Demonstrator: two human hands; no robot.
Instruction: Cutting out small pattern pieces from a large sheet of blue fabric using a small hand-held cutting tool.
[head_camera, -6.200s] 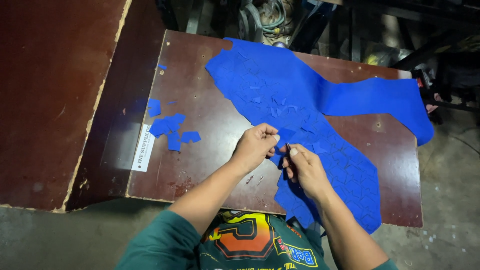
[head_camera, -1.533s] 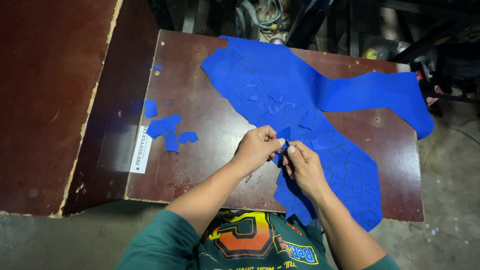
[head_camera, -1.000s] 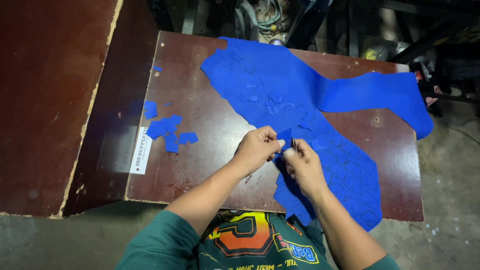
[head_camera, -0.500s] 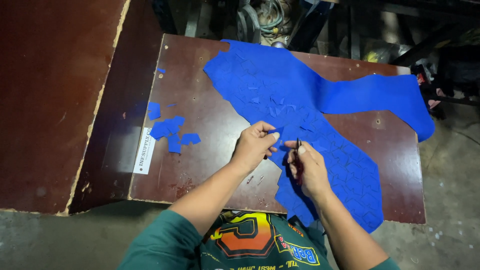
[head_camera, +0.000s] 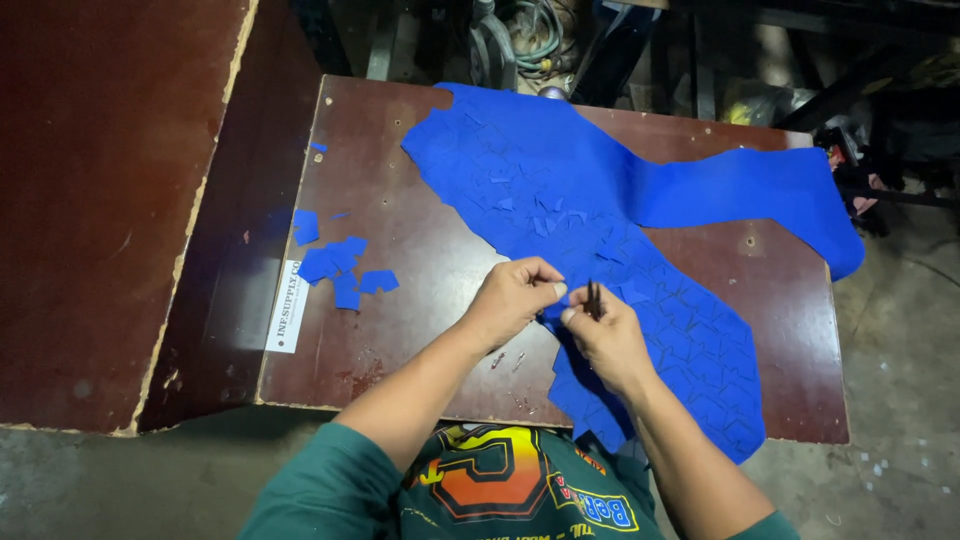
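The left hand (head_camera: 515, 298) is curled, with thumb and forefinger pressed together in a pinch on the edge of the blue sheet (head_camera: 600, 210). The right hand (head_camera: 605, 335) sits just beside it, fingertips nearly touching those of the left. Its fingers are closed around a thin dark tool (head_camera: 592, 298), which stands roughly upright above the knuckles; the tool's tip is hidden, so contact with the sheet cannot be confirmed.

The blue sheet lies flat on the desk (head_camera: 420, 330). It runs from the far edge of the desk, near the middle, down toward the near right corner, where its lower end hangs over the front edge beside the right forearm. A broad arm of the same sheet branches off to the right and reaches past the right edge of the desk. The surface of the sheet is scored with many small angular cuts, and several flaps stand lifted in the upper half.

A cluster of small blue cut pieces (head_camera: 335, 265) lies on the left part of the desk, well apart from both hands. A white label strip (head_camera: 288, 305) is fixed along the left edge of the desk, just beside the cluster. A second dark brown board (head_camera: 100, 200) adjoins the desk on the left.
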